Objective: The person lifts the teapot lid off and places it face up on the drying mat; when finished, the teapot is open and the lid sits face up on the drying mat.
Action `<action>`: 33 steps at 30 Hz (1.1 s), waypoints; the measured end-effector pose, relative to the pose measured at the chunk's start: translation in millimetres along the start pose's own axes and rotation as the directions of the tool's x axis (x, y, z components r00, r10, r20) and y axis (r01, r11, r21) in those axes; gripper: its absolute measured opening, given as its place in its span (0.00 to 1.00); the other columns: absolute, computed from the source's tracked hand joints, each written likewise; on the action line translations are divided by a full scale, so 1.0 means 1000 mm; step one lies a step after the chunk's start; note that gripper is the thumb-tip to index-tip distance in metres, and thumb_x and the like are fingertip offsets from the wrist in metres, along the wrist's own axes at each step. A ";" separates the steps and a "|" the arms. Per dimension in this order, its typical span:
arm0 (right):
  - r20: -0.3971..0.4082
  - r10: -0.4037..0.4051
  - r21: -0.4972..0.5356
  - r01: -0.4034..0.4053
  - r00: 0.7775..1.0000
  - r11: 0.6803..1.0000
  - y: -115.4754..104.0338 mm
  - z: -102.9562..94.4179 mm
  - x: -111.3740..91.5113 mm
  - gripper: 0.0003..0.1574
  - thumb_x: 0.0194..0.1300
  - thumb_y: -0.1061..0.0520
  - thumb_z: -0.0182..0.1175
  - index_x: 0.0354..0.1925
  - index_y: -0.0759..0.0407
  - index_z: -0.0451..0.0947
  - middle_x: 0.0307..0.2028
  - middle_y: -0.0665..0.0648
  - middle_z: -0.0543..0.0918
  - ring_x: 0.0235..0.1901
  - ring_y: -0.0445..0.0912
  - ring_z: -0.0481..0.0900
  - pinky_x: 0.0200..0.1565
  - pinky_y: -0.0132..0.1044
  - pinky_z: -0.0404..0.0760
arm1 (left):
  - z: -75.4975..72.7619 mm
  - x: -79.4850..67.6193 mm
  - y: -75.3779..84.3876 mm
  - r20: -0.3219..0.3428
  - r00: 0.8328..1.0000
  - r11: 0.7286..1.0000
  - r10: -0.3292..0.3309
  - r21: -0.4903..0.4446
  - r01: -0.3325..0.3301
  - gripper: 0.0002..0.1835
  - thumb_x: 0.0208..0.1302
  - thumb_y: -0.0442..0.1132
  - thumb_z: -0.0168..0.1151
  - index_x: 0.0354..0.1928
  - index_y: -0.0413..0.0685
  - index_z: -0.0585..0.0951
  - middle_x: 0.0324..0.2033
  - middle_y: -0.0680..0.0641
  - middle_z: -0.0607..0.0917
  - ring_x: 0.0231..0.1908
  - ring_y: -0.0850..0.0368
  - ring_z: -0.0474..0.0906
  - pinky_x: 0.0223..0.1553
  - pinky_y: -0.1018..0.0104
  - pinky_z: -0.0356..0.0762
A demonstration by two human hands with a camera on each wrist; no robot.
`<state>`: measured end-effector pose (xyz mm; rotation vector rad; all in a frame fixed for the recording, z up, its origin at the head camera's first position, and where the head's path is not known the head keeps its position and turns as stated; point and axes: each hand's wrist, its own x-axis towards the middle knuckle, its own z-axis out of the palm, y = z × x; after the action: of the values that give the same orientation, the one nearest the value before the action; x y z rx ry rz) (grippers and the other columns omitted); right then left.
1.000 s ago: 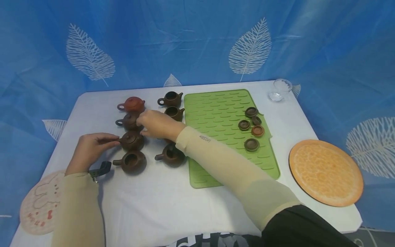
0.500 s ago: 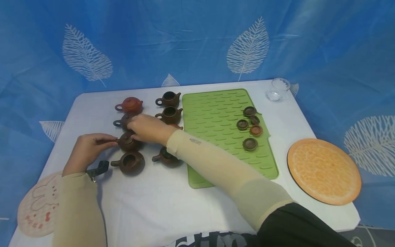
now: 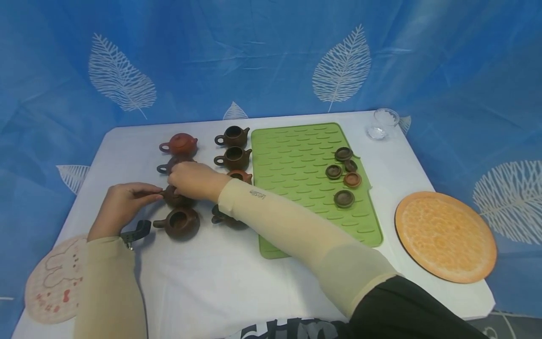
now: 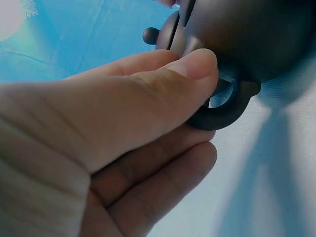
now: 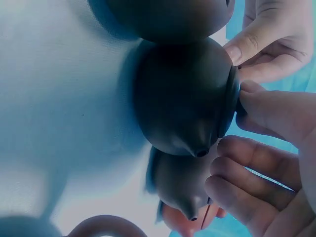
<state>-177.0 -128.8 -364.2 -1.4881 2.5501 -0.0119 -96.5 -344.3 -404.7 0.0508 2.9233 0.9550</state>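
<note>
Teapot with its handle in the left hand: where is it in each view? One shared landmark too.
Head: the teapot is left of centre, second from the near end of the left-hand column, partly behind the right hand.
Left wrist: upper right, cut off by the picture's edge.
Right wrist: slightly above centre, spout toward the bottom.
Shared landmark: the left hand, in all three.

They wear cream arm sleeves [image 3: 292, 223] — small dark lettering [image 3: 257, 194] on the right one — a black top [image 3: 406, 306], and a dark left-wrist device [image 3: 141, 229].
</note>
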 end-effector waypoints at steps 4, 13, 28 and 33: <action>-0.001 0.002 -0.003 -0.002 1.000 1.000 -0.002 0.000 0.003 0.20 0.80 0.44 0.61 0.62 0.49 0.83 0.57 0.49 0.83 0.56 0.41 0.79 0.59 0.30 0.75 | 0.000 -0.001 0.001 -0.005 1.000 1.000 0.001 0.003 -0.001 0.13 0.66 0.32 0.75 0.51 0.41 0.90 0.48 0.38 0.90 0.54 0.37 0.83 0.56 0.36 0.78; 0.004 0.048 0.056 -0.048 0.999 0.997 -0.004 -0.001 0.011 0.17 0.79 0.45 0.63 0.58 0.47 0.86 0.52 0.46 0.85 0.48 0.38 0.79 0.55 0.27 0.76 | 0.000 -0.001 0.001 -0.003 1.000 1.000 -0.003 -0.003 0.003 0.12 0.66 0.32 0.75 0.51 0.41 0.90 0.47 0.39 0.90 0.53 0.37 0.83 0.56 0.36 0.79; -0.003 0.081 0.147 -0.080 0.997 0.986 0.000 -0.001 0.010 0.13 0.78 0.48 0.64 0.55 0.47 0.87 0.48 0.45 0.86 0.45 0.37 0.79 0.51 0.27 0.76 | 0.001 -0.001 0.001 0.000 1.000 1.000 -0.005 -0.006 0.005 0.12 0.66 0.32 0.75 0.52 0.41 0.90 0.48 0.38 0.89 0.54 0.36 0.83 0.56 0.36 0.79; -0.026 0.065 0.171 -0.060 0.998 0.983 0.003 -0.003 0.007 0.13 0.81 0.49 0.59 0.57 0.50 0.83 0.48 0.47 0.85 0.47 0.38 0.79 0.52 0.27 0.76 | 0.001 -0.001 0.002 0.001 1.000 1.000 -0.012 -0.008 0.012 0.13 0.66 0.32 0.75 0.52 0.41 0.90 0.48 0.37 0.89 0.54 0.36 0.82 0.56 0.35 0.78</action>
<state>-183.2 -133.4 -362.7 -1.3544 2.5463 -0.2401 -95.4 -342.5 -404.5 0.0328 2.9148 0.9645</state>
